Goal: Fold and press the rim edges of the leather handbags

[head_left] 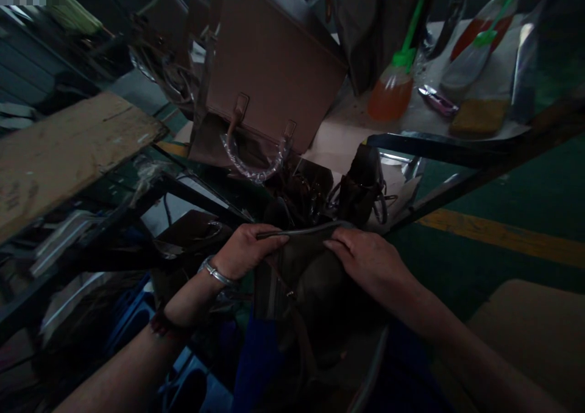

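A dark brown handbag (315,279) lies across my lap with its zippered top edge raised. My left hand (247,248) pinches that edge at its left end, thumb on the near side. Farther right along the same edge, my right hand (361,254) grips it between thumb and fingers. A strap with a small metal fitting hangs over the bag's near side. Beyond my hands, a larger brown bag (274,66) lies with its plastic-wrapped handle (256,169) hanging toward me. The bag's lower part is in deep shadow.
On the workbench (342,127) stand a squeeze bottle of orange liquid (390,90) and a paler bottle (470,60). Pink-handled snips (437,101) and a yellowish block (479,116) lie near its edge. A wooden board (68,151) juts in at left; blue plastic bins (196,382) sit below.
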Available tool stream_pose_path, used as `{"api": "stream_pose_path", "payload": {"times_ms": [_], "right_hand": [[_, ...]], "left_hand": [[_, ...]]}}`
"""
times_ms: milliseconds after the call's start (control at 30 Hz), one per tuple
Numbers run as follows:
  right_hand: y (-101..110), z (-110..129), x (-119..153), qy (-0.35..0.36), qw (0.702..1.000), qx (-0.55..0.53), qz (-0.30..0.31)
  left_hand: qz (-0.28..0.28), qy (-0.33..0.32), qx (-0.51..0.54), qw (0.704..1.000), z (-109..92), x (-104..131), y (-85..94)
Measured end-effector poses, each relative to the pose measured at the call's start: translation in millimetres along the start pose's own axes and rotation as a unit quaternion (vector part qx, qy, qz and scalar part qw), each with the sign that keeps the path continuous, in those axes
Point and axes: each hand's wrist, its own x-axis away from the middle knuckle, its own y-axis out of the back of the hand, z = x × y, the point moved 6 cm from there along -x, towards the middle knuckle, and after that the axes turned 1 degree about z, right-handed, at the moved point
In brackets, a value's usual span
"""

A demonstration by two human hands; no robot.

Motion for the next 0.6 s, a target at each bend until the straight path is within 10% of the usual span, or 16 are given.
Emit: {"api": "stream_pose_path", "payload": {"times_ms": [600], "right_hand": [[3.4,-1.5,-6.1,-0.028,0.999,0.044,-0.016]], "left_hand": [[0.035,0.034,0.032,0.998,0.7,2.8,-3.6]]}}
